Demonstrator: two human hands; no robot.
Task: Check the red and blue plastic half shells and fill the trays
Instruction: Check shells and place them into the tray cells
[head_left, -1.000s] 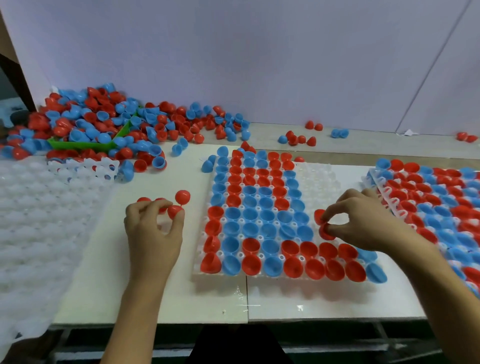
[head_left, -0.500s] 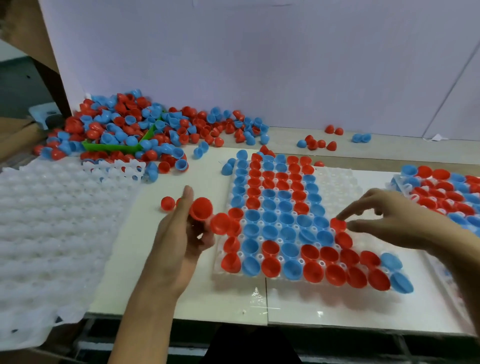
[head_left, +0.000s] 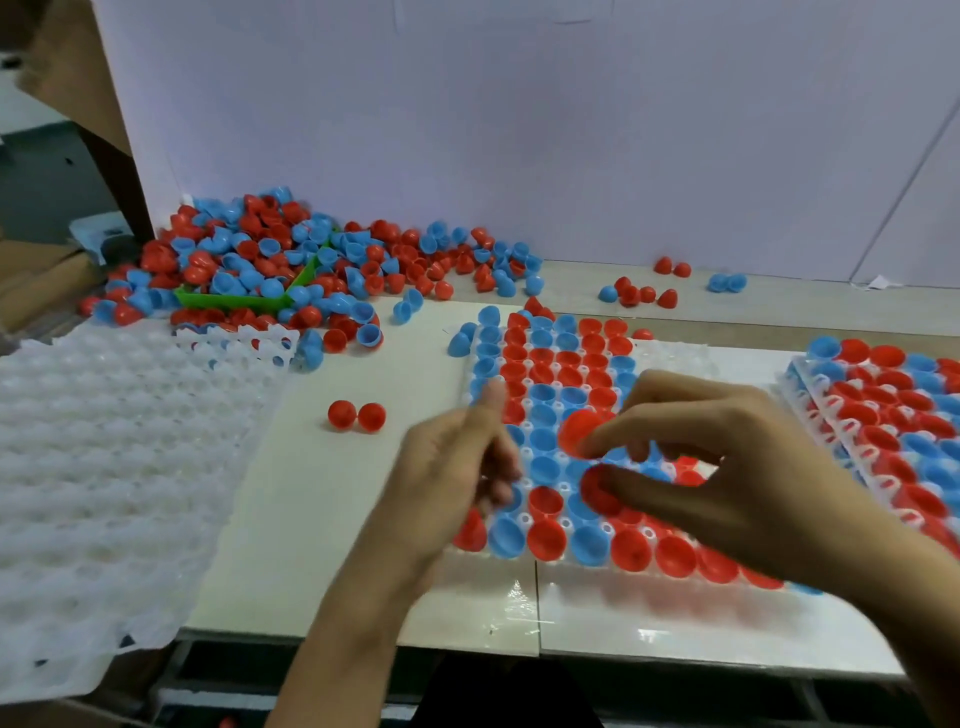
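Red half shells (head_left: 584, 434) are pinched in the right hand (head_left: 727, 467), seemingly for checking, just above the middle tray (head_left: 670, 353). Beside it the left hand (head_left: 447, 467) is blurred; I cannot tell its fingers. Left of the tray lies the loose pile (head_left: 270, 270).

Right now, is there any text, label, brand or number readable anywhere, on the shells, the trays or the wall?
None readable: the red half shell in the right hand, the centre tray, the empty tray and the wall show no print.
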